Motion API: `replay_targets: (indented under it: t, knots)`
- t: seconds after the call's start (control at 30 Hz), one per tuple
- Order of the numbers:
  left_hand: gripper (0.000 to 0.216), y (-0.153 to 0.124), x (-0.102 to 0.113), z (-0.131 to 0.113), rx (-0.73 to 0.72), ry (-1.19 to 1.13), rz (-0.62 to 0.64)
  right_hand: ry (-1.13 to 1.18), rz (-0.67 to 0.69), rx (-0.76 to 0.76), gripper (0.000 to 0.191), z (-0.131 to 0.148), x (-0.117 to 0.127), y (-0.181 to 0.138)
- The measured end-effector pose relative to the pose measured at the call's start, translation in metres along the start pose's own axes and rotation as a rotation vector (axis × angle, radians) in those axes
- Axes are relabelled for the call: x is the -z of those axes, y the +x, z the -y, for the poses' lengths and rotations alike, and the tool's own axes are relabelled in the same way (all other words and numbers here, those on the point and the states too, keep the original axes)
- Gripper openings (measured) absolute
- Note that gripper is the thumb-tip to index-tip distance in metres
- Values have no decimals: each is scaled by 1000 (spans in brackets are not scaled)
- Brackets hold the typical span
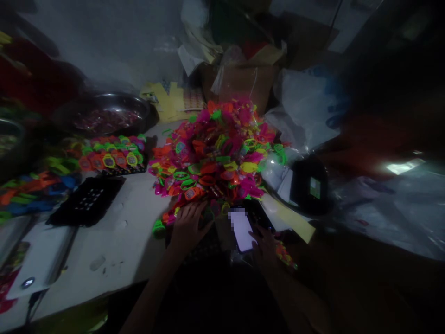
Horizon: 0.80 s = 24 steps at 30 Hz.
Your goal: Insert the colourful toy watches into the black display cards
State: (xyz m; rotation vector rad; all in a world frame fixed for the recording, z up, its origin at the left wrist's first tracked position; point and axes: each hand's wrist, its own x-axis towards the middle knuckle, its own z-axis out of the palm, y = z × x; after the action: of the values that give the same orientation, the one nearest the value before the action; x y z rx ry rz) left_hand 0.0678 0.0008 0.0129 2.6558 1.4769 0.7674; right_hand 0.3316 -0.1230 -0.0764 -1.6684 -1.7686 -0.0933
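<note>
My left hand [189, 225] lies palm down at the front of a big heap of toy wristwatches [215, 153] in pink, orange, green and yellow. Its fingers are stretched and the thumb stands apart. Beside it sits a green watch strap [159, 229]. My right hand [266, 246] reaches to the right edge of a lit smartphone [242, 232], fingers extended and touching its screen area. The phone rests on a dark flat object [262, 215], partly hidden. Dim light obscures the right palm and whatever is under my left hand.
At left, watches stand in rows on a black rack [130, 170], near a black perforated tray [86, 202]. A metal basin [111, 111] stands behind. Right of the heap are a dark round container [309, 185], a yellow strip [295, 220] and plastic bags [302, 106].
</note>
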Motion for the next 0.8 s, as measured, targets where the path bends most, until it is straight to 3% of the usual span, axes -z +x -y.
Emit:
replay_targets:
  t: [0.5,0.8]
  knots:
    - [53,0,2,-1,9,-14,-3,8,-4,23,23,-1,-2,1]
    - [53,0,0,0,2,-6,-5,-60,41,-30,38,-5,-8,-8]
